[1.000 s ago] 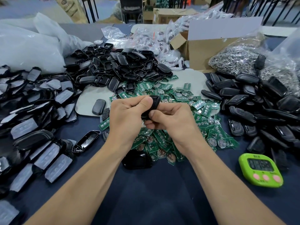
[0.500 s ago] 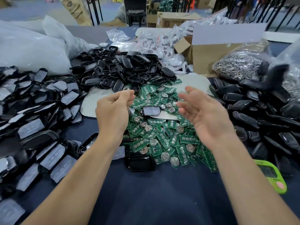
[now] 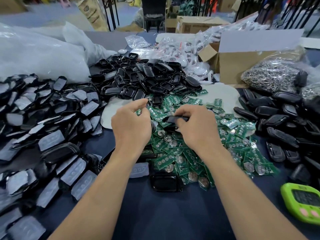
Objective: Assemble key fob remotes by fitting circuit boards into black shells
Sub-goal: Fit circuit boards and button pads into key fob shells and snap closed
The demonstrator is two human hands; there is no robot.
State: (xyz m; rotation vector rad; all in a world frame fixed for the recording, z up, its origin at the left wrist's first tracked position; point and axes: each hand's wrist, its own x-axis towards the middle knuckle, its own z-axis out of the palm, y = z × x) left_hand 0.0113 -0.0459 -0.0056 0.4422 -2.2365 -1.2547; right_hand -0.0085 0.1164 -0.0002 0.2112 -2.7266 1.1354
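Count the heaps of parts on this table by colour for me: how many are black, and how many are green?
Black heaps: 3 (left heap, back heap, right heap)
Green heaps: 1 (circuit boards)
Total: 4 heaps

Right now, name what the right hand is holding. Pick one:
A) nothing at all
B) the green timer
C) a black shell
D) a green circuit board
C: the right hand has its fingers curled round a black shell above the pile of green circuit boards, while the green timer lies untouched near the table's right edge.
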